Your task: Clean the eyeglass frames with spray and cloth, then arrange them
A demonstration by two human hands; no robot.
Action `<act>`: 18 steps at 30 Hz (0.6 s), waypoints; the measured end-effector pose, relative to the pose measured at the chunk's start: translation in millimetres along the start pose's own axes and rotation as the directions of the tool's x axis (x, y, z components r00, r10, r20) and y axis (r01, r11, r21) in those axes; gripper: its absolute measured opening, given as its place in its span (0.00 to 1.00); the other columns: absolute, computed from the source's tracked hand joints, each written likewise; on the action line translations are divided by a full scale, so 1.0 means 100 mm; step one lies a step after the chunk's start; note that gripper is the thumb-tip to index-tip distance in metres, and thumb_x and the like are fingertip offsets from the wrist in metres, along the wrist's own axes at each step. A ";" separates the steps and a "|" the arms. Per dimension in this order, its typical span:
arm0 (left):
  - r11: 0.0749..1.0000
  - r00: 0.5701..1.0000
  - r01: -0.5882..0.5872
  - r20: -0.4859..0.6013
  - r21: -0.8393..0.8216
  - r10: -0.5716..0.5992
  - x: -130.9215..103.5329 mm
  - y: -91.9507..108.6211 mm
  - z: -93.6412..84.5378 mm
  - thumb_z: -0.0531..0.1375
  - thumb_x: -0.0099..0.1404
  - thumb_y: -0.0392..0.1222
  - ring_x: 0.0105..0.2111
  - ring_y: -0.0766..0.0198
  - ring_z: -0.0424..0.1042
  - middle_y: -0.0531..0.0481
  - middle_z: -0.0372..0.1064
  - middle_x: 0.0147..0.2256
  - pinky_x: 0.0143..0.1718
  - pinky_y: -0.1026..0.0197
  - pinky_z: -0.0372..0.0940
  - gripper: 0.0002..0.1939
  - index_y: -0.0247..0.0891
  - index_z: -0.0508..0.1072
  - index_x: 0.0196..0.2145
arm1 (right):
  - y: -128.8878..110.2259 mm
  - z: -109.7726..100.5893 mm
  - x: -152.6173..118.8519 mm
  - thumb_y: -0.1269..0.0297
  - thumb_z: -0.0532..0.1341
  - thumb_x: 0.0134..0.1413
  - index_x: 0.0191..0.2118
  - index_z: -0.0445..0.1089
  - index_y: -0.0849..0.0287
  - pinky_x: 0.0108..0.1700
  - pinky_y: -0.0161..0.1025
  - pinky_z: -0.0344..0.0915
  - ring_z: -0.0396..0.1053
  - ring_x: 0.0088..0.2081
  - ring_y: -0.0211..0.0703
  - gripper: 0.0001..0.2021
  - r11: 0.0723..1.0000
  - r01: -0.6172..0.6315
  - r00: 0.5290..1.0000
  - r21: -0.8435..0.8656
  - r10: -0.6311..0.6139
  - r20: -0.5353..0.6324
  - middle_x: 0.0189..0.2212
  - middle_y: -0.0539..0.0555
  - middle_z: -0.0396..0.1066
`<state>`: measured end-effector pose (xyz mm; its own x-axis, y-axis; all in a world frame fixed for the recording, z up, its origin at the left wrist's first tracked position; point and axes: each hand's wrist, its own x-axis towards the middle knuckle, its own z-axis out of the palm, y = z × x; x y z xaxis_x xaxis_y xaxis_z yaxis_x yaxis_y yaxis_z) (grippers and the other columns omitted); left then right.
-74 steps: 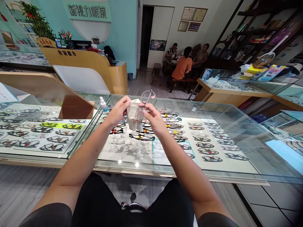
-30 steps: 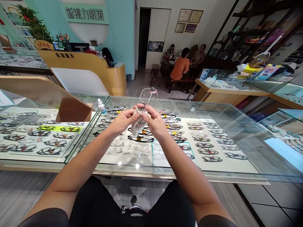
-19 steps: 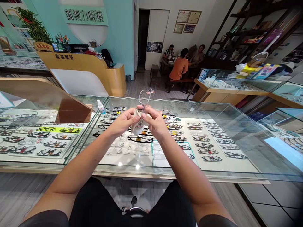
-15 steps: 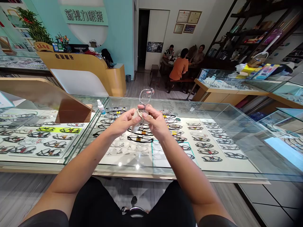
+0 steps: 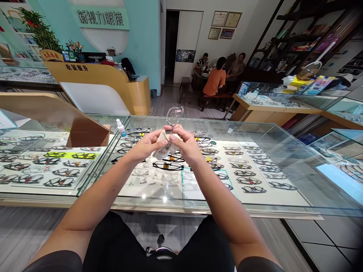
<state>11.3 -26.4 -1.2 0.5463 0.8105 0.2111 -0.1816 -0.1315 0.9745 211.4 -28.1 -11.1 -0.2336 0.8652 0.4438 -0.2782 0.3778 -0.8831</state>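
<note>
Above the glass display counter, a pair of clear-rimmed eyeglasses [image 5: 174, 116] is held on end, one lens sticking up past my fingers. A cream-coloured cleaning cloth [image 5: 161, 152] is bunched around its lower part, hiding the other lens. My left hand [image 5: 146, 145] is closed on the cloth, thumb and fingers pinching it from the left. From the right, my right hand [image 5: 185, 144] is closed around the frame, its thumb pressing on the cloth. The thumbs lie close together.
Under the glass top of the counter [image 5: 210, 204] lie rows of eyeglass frames [image 5: 168, 166]. A white spray bottle [image 5: 121, 128] stands on it to the left, near a brown wooden stand [image 5: 90, 130]. Several people sit at a table in the back.
The cloth has spread wider and fuller below my fingers. The upper lens has turned and dipped slightly. Both hands stay in nearly the same place.
</note>
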 end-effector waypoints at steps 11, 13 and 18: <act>0.998 0.990 -0.047 -0.131 0.029 0.051 0.02 -0.05 0.14 0.82 0.57 0.64 0.28 0.67 0.68 0.52 0.75 0.32 0.31 0.65 0.61 0.34 0.35 0.80 0.47 | 0.06 0.03 0.02 0.35 0.75 0.59 0.46 0.91 0.49 0.74 0.50 0.64 0.68 0.65 0.54 0.23 0.996 -0.055 0.998 0.064 0.057 -0.040 0.52 0.56 0.74; 0.998 0.987 -0.055 -0.148 0.038 0.060 0.02 -0.06 0.16 0.83 0.55 0.63 0.28 0.67 0.69 0.53 0.75 0.32 0.31 0.65 0.61 0.35 0.35 0.79 0.47 | 0.08 0.04 0.02 0.36 0.76 0.58 0.45 0.91 0.49 0.71 0.49 0.65 0.69 0.61 0.53 0.23 0.995 -0.059 0.996 0.079 0.064 -0.061 0.51 0.56 0.74; 0.995 0.963 -0.100 -0.250 0.013 0.100 0.02 -0.11 0.23 0.81 0.57 0.65 0.29 0.67 0.69 0.55 0.75 0.33 0.32 0.65 0.64 0.37 0.37 0.77 0.50 | 0.06 0.10 0.00 0.33 0.76 0.56 0.44 0.91 0.51 0.65 0.48 0.68 0.70 0.55 0.51 0.25 0.995 -0.078 0.995 0.066 0.082 -0.062 0.47 0.55 0.72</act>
<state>33.7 -36.4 -10.0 0.3034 0.9101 0.2823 -0.2245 -0.2196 0.9494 200.6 -29.2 -15.5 -0.1972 0.9120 0.3598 -0.3199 0.2870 -0.9029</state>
